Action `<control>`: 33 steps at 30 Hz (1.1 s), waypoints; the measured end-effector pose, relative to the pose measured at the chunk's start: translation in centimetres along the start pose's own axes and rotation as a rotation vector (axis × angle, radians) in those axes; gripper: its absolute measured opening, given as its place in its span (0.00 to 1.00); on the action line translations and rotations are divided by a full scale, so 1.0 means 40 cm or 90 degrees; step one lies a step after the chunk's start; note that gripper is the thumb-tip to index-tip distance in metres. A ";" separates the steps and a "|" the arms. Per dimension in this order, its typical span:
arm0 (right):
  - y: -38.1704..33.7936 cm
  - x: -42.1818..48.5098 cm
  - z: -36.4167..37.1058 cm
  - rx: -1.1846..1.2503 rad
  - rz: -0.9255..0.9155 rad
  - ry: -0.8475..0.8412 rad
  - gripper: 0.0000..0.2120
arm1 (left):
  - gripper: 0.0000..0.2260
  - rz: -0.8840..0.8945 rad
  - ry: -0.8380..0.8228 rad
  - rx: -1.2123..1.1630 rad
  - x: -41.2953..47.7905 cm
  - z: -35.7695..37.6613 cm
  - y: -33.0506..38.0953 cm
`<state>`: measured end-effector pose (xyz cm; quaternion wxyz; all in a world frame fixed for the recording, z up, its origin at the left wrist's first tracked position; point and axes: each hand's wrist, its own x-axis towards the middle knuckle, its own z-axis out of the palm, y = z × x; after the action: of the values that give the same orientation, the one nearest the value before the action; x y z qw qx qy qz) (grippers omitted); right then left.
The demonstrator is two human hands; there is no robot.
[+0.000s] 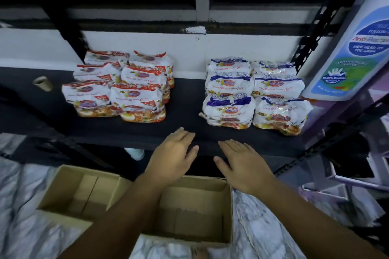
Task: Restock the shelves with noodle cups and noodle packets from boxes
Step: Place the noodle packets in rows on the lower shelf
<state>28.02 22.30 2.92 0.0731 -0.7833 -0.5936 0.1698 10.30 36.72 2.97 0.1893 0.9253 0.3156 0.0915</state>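
Observation:
Several red-and-white noodle packets (124, 86) lie stacked on the left of the black shelf (185, 128). Several blue-and-white noodle packets (254, 94) lie stacked on its right. My left hand (172, 157) and my right hand (242, 162) hover side by side at the shelf's front edge, fingers straight, palms down, holding nothing. Below them stands an open cardboard box (189, 212) on the floor; its visible inside holds no packets. A second open box (77, 191) sits to its left.
A small brown cardboard tube (43, 83) lies on the shelf's far left. A large white bottle with a blue label (353, 48) leans in at the right. Black perforated uprights (311, 33) frame the shelf. The floor is marbled white and grey.

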 end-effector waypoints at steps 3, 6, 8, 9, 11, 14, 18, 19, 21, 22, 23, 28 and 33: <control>-0.049 -0.012 -0.007 0.010 -0.023 -0.050 0.32 | 0.21 -0.040 -0.051 0.015 -0.062 -0.026 0.003; -0.088 -0.019 -0.026 0.022 -0.041 -0.073 0.30 | 0.17 -0.084 -0.080 0.014 -0.124 -0.048 0.004; -0.112 -0.028 -0.042 0.025 -0.055 -0.083 0.30 | 0.17 -0.114 -0.089 0.025 -0.163 -0.071 0.012; -0.125 -0.031 -0.048 0.027 -0.064 -0.083 0.29 | 0.17 -0.130 -0.093 0.032 -0.179 -0.084 0.015; -0.153 -0.035 -0.061 0.020 -0.083 -0.082 0.29 | 0.17 -0.161 -0.091 0.049 -0.208 -0.111 0.018; -0.199 -0.034 -0.078 0.014 -0.112 -0.091 0.29 | 0.18 -0.198 -0.091 0.054 -0.238 -0.150 0.010; -0.254 -0.026 -0.090 0.016 -0.130 -0.097 0.29 | 0.19 -0.212 -0.083 0.056 -0.263 -0.204 -0.016; -0.265 -0.022 -0.090 0.014 -0.136 -0.099 0.29 | 0.19 -0.211 -0.081 0.056 -0.267 -0.217 -0.025; -0.289 -0.007 -0.085 0.013 -0.145 -0.096 0.29 | 0.20 -0.212 -0.076 0.061 -0.273 -0.238 -0.051; -0.301 0.005 -0.083 0.015 -0.146 -0.094 0.29 | 0.21 -0.214 -0.077 0.065 -0.274 -0.247 -0.069; -0.314 0.016 -0.082 0.017 -0.143 -0.094 0.29 | 0.22 -0.219 -0.081 0.067 -0.273 -0.257 -0.086; -0.387 0.092 -0.065 0.021 -0.118 -0.098 0.30 | 0.25 -0.198 -0.081 0.084 -0.255 -0.299 -0.211; -0.476 0.205 -0.047 0.037 -0.061 -0.074 0.31 | 0.26 -0.150 -0.058 0.078 -0.183 -0.351 -0.401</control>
<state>13.39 35.72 9.21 0.0696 -0.7406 -0.6281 0.2283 -8.31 47.98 8.86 0.1560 0.8949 0.4180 0.0074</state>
